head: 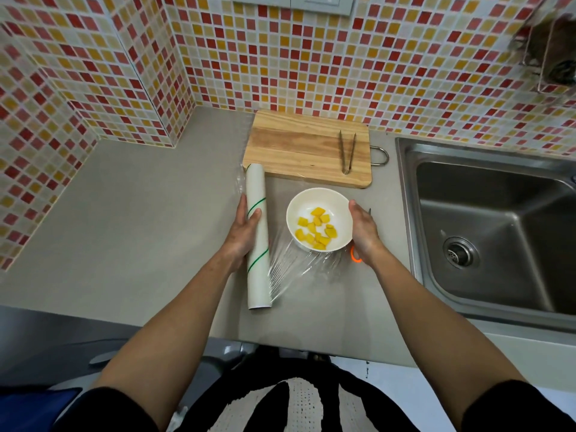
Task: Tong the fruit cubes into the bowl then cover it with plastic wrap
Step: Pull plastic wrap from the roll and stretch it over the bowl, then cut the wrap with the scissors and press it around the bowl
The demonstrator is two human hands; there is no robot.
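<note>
Both forearms reach out from the bottom of my view, black sleeves pushed up. On the left, my left hand curls its grip round the plastic wrap roll, thumb over the top of the white tube, which lies lengthwise on the table pointing away from me. From the roll a clear sheet of plastic wrap is drawn out to the right, wrinkled and shiny, passing at the near edge of the bowl; I cannot tell how far over the rim it reaches. The white bowl stands between the two hands and holds the yellow fruit cubes, heaped toward its near side. My right hand is at the bowl's right rim, fingers fairly straight and pointing away; whether it pinches the film I cannot tell. Under that hand peeks an orange loop, the handle of scissors, with a dark tip showing beyond the fingers.

Farther out, just behind the bowl, lies a wooden cutting board with a metal hanging loop on its right edge, and the metal tongs rest on its right part, arms spread. A steel sink is set into the grey table on the right. Red, orange and cream mosaic tiles cover the corner walls, with a socket at the top.
</note>
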